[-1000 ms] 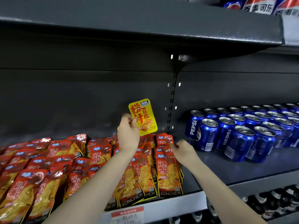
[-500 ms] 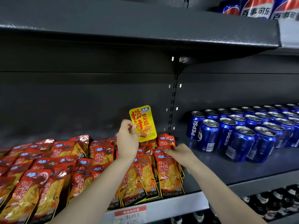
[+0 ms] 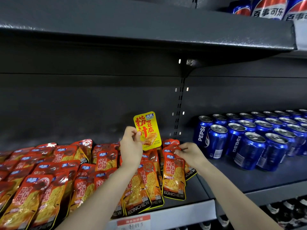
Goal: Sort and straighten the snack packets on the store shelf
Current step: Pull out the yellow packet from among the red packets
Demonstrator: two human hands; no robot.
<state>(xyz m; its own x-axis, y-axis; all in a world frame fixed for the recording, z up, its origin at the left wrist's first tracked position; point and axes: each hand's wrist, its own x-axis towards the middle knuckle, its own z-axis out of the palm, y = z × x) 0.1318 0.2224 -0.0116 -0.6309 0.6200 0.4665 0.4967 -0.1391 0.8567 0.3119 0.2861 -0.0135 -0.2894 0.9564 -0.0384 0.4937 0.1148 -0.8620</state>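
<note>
My left hand (image 3: 131, 145) pinches the left edge of a small yellow snack packet (image 3: 148, 130) and holds it upright above the rows. Red-orange snack packets (image 3: 173, 176) lie in overlapping rows across the left half of the dark shelf (image 3: 204, 188). My right hand (image 3: 191, 154) pinches the top of a red packet in the rightmost row, near its back end. Both forearms cover some packets in the middle rows.
Blue Pepsi cans (image 3: 249, 138) stand in rows on the right half of the shelf, close to my right hand. A dark shelf board (image 3: 149, 30) hangs overhead with Pepsi bottles (image 3: 267, 9) on it. A price tag (image 3: 132, 221) sits on the front edge. Dark bottles (image 3: 282, 213) fill the level below.
The yellow packet in my left hand has come down a little, closer to the rows. My right hand has shifted slightly back along the rightmost row of red packets.
</note>
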